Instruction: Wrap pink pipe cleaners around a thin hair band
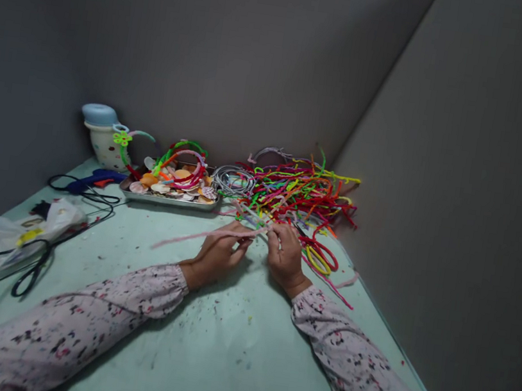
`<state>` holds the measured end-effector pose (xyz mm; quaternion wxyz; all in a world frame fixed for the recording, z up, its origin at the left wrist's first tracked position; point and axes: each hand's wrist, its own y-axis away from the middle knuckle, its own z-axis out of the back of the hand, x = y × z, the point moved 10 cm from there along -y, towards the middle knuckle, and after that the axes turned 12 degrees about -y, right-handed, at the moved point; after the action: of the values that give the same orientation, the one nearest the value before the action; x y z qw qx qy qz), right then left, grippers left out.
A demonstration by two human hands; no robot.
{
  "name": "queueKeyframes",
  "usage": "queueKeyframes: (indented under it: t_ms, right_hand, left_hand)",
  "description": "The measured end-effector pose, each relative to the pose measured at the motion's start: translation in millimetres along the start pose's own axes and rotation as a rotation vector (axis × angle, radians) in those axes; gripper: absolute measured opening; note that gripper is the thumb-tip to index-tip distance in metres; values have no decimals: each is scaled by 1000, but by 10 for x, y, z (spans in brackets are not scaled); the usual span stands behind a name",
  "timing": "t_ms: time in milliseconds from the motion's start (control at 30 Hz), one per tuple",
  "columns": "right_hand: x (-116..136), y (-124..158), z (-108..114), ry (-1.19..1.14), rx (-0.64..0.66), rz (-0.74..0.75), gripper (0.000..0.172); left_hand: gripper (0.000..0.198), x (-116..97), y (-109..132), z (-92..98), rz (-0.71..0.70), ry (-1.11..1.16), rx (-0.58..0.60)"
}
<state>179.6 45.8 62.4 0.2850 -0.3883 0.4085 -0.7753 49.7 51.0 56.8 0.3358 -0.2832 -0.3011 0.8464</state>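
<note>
The right hand (285, 256) pinches a pale pink pipe cleaner (187, 237) between closed fingers; its long end runs across the left hand (220, 253) and out past it, above the bench (219, 358). The left fingers are curled, the thumb near the fingertips, but whether they grip anything I cannot tell. Just beyond the hands lies a tangled pile of coloured pipe cleaners (298, 191), a coil of grey wire (234, 181) on its left. Beside that coil, a metal tray (170, 201) holds seashells (161, 188).
</note>
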Motion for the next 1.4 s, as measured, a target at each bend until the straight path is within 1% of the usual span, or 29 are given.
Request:
queueKeyframes:
  t_ms: [100, 167, 233, 333, 433, 533, 833, 1167, 1400]
  right_hand:
    - [20, -6, -62, -6, 56, 15, 14]
    - [30, -3, -115, -18, 104, 27, 13]
    - [35, 8, -176, -21, 159, 33, 13]
    - [45, 28, -235, -22, 209, 44, 13]
    - [50, 41, -252, -34, 225, 49, 13]
    - [53, 46, -271, -48, 244, 50, 13]
    - [80, 37, -300, -52, 275, 45, 14]
    - [82, 46, -310, -31, 291, 53, 15]
    - [84, 41, -310, -31, 302, 61, 16]
  left_hand:
    - [15, 3, -20, 173, -27, -33, -129]
    - [18, 40, -14, 267, 15, -49, -208]
    - [23, 62, -4, 295, 40, -47, -245]
    - [24, 72, -2, 239, 25, -5, -224]
    - [21, 89, -10, 171, 4, 33, -173]
    - [18, 106, -19, 146, -1, 49, -145]
    - [14, 122, -33, 131, -6, 45, -138]
    - [13, 168, -38, 101, 26, 31, -106]
    - [10, 155, -44, 88, -15, 14, -111]
